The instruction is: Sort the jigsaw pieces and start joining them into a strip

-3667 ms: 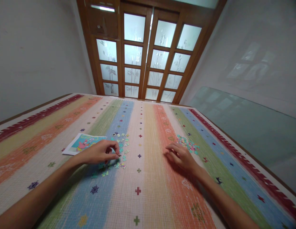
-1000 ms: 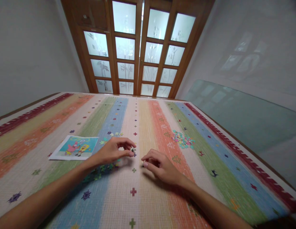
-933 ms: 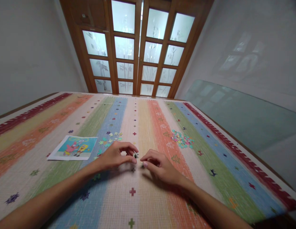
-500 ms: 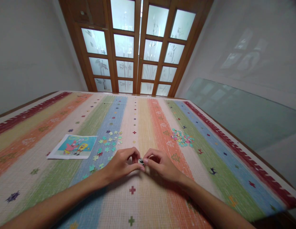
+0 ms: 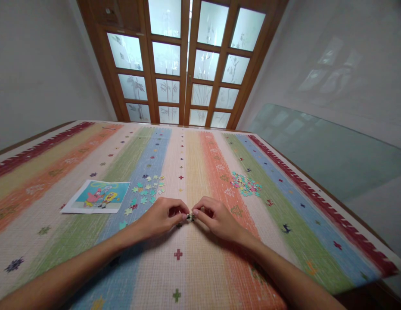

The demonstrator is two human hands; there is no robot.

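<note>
My left hand (image 5: pixel 163 216) and my right hand (image 5: pixel 216 217) meet at the middle of the striped mat (image 5: pixel 194 267). Both pinch small dark puzzle pieces (image 5: pixel 189 217) held between thumb and fingertips, pressed together just above the cloth. A scatter of loose teal and pale puzzle pieces (image 5: pixel 145 191) lies just left of my left hand. A second pile of pink and teal pieces (image 5: pixel 245 185) sits to the right, beyond my right hand.
A cartoon reference picture (image 5: pixel 97 196) lies flat at the left of the mat. Wooden doors with frosted glass panes (image 5: pixel 184 64) stand behind the far edge. A glass sheet (image 5: pixel 319 150) leans along the right wall.
My left hand carried a piece from the left scatter toward the centre. My right hand left the right pile and came in to meet it; both now pinch the pieces together.
</note>
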